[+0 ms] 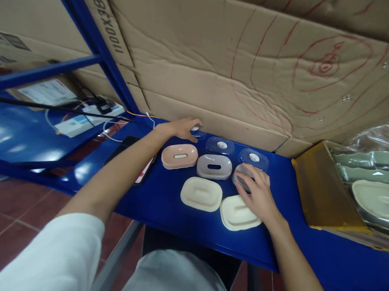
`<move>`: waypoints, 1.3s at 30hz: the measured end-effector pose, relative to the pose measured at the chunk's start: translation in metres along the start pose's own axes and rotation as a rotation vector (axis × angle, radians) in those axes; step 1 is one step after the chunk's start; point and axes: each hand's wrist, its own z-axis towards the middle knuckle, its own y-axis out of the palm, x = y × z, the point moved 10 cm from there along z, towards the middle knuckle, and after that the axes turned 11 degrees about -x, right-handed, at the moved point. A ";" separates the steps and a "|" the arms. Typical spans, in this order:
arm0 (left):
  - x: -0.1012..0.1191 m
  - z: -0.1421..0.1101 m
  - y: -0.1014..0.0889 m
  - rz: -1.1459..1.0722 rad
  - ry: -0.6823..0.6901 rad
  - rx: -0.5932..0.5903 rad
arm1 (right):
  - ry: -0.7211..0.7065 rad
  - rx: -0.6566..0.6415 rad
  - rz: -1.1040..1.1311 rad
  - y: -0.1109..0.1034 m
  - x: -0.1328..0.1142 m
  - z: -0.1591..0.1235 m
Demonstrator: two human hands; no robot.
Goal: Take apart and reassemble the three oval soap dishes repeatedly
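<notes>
My left hand (184, 129) grips a clear oval plastic tray (200, 134) at the back of the table, its thumb and fingers at the edges. My right hand (257, 186) is closed over a grey soap dish (237, 178), partly hiding it. Beside that dish sits another grey soap dish (201, 167) with a slot, and left of it a pink soap dish (167, 161). Two more clear trays, one in the middle (214, 146) and one at right (246, 155), carry round white stickers. In front lie a cream oval piece (201, 194) and a second cream piece (239, 214).
A cardboard box (305, 192) at right holds wrapped green and cream pieces. A phone (143, 173) lies under my left forearm. Tall cardboard (194, 44) stands behind the blue table (157, 213). Blue frame bars (79, 33), cables and a power strip (87, 121) are at left.
</notes>
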 end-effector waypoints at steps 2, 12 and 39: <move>-0.006 0.010 0.010 -0.002 -0.011 -0.034 | -0.003 -0.004 0.011 0.000 0.000 0.000; 0.022 -0.037 0.019 -0.014 0.033 0.112 | -0.024 -0.007 0.022 -0.004 -0.004 -0.001; 0.040 -0.150 0.021 -0.145 0.048 0.278 | -0.046 -0.164 0.085 0.030 -0.008 0.002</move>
